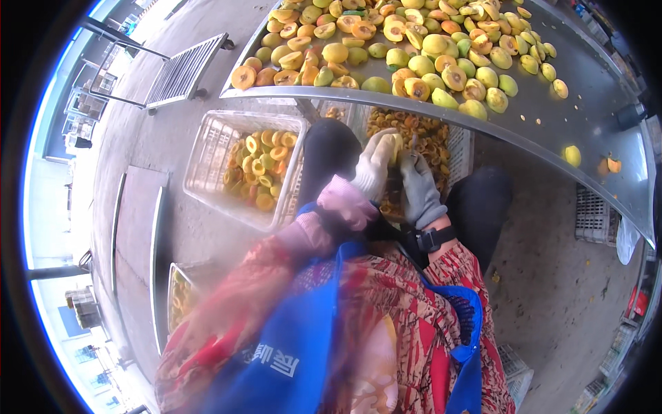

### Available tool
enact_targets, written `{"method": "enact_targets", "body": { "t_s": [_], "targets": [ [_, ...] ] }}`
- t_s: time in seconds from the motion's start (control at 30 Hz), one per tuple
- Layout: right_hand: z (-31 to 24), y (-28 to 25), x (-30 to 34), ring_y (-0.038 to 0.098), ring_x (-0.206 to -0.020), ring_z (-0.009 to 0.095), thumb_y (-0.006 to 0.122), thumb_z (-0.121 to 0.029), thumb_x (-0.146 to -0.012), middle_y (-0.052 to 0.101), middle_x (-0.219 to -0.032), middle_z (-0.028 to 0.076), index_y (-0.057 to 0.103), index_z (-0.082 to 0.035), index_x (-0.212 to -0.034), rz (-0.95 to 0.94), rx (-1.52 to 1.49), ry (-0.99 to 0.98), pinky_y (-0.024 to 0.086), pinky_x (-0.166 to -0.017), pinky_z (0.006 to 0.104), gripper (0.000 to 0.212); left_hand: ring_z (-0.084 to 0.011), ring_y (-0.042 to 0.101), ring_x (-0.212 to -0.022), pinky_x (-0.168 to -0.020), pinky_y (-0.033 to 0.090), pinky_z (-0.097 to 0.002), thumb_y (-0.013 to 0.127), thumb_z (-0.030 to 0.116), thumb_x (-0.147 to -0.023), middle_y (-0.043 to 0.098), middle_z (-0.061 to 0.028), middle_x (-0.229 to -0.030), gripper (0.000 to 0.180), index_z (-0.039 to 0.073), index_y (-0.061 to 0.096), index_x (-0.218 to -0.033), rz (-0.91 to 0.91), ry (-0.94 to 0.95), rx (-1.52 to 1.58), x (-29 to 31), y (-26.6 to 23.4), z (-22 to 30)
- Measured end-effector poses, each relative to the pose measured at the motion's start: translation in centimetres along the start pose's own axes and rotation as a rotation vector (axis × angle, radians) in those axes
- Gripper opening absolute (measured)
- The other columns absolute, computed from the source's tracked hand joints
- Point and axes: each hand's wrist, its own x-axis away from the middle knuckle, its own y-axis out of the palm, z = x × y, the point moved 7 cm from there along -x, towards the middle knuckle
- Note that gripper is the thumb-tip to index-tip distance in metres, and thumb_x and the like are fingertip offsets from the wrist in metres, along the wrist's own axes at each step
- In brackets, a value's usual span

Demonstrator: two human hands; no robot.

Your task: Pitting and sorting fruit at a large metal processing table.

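Note:
My left hand (374, 165), in a white glove, holds a yellow-green fruit (396, 146) in front of my knees. My right hand (419, 188), in a grey glove with a black wrist strap, is pressed against the same fruit from the right; a small tool may be in it, but I cannot tell. Below the hands a crate of pits and scraps (420, 141) stands between my legs. A clear plastic crate (214, 148) with halved fruit (258, 169) sits to my left.
A metal table (552, 117) runs across the top, piled with whole and halved yellow fruit (414, 48). Another crate (179, 297) lies at lower left, a grey crate (593, 217) at right. A metal rack (183, 69) stands on the concrete floor at upper left.

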Motion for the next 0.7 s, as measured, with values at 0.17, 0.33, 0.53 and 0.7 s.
{"method": "enact_targets", "body": {
  "t_s": [0.17, 0.33, 0.53, 0.7],
  "targets": [
    [-1.2, 0.1, 0.2, 0.059, -0.082, 0.024, 0.053, -0.028, -0.092, 0.061, -0.091, 0.012, 0.05, -0.003, -0.107, -0.016, 0.877, -0.25, 0.045, -0.073, 0.0351, 0.029, -0.0155, 0.057, -0.081, -0.073, 0.047, -0.0272, 0.047, 0.034, -0.095, 0.06, -0.0082, -0.093, 0.039, 0.001, 0.057, -0.113, 0.102, -0.295, 0.568, -2.5, 0.0, -2.7],
    [-2.4, 0.5, -0.4, 0.057, -0.083, 0.04, 0.055, -0.025, -0.088, 0.059, -0.087, 0.024, 0.049, 0.0, -0.103, 0.042, 1.151, -0.41, 0.044, -0.074, 0.0435, 0.03, -0.0153, 0.059, -0.072, -0.059, 0.05, -0.0278, 0.052, 0.031, -0.094, 0.058, -0.0053, -0.081, 0.03, 0.003, 0.057, -0.104, 0.035, -0.386, 0.687, -3.5, 0.4, -2.5],
    [-2.0, 0.0, -1.1, 0.057, -0.085, 0.043, 0.052, -0.025, -0.089, 0.06, -0.089, 0.026, 0.05, 0.0, -0.101, 0.005, 1.142, -0.226, 0.044, -0.075, 0.0444, 0.028, -0.0168, 0.06, -0.07, -0.058, 0.052, -0.0278, 0.054, 0.028, -0.093, 0.059, -0.009, -0.086, 0.03, 0.0, 0.056, -0.101, -0.011, -0.504, 0.83, -3.5, 0.9, -3.1],
    [-2.1, 0.9, -1.2, 0.056, -0.091, 0.042, 0.048, -0.034, -0.091, 0.059, -0.093, 0.027, 0.051, 0.002, -0.103, 0.043, 1.099, -0.155, 0.043, -0.078, 0.043, 0.038, -0.0175, 0.061, -0.071, -0.058, 0.053, -0.0295, 0.052, 0.029, -0.093, 0.06, -0.0089, -0.086, 0.03, 0.0, 0.057, -0.099, 0.078, -0.525, 0.834, -3.3, 1.2, -2.4]
  ]
}}
